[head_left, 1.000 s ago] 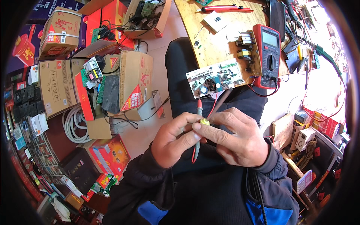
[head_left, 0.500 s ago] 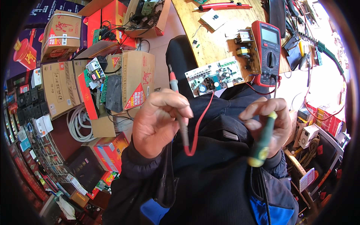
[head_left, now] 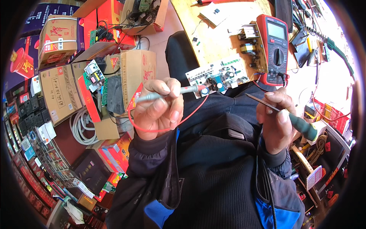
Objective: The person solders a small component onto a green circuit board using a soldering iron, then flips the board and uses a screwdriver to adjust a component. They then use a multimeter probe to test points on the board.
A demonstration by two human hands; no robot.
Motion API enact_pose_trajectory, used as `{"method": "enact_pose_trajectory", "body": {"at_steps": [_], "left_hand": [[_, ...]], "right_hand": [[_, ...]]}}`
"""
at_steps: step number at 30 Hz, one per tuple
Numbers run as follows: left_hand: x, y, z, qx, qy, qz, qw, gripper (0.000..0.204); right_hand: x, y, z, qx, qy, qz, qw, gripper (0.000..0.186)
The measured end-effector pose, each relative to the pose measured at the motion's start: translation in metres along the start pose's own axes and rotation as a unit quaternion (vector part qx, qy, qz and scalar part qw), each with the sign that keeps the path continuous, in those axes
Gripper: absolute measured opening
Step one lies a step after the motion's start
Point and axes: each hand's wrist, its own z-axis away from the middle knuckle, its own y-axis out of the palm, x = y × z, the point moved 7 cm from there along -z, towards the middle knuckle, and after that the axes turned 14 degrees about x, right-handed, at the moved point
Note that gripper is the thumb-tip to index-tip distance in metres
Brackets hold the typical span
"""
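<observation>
My left hand is closed around a grey test probe, which lies nearly level across the fingers with its red end toward the right. A thin red lead loops below that hand. In my right hand is a screwdriver; its green handle points right and down, and its bare metal shaft slants up to the left. Just beyond the hands, a white circuit board with capacitors rests at the bench's near edge. Beside it lies a red and grey multimeter. Neither tool's position over the board shows clear contact.
The wooden bench carries a second board with upright parts and a small white block. Cardboard boxes with electronics stand at the left, near a coiled white cable. Cables and tools crowd the right side.
The probe has swung from upright to nearly level, its red end now rightward. The screwdriver has turned in my right hand, handle from lower left to the right, showing its shaft.
</observation>
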Motion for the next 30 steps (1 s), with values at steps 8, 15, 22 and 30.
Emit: {"method": "enact_pose_trajectory", "body": {"at_steps": [8,15,22,30], "left_hand": [[-0.008,-0.010,-0.006,-0.094,0.005,-0.287,0.953,0.030],[0.008,-0.007,-0.004,-0.072,-0.008,-0.373,0.925,0.026],[0.023,-0.014,0.003,-0.062,0.006,-0.392,0.918,0.020],[0.024,-0.012,0.002,-0.048,0.016,-0.388,0.920,0.017]], "right_hand": [[-0.001,0.006,-0.002,-0.030,-0.004,-0.050,0.998,0.028],[0.001,0.009,-0.002,-0.021,-0.008,-0.019,1.000,0.023],[-0.009,0.015,-0.012,0.003,0.017,0.030,0.999,0.026],[-0.024,0.017,-0.025,0.032,0.079,0.043,0.995,0.021]]}}
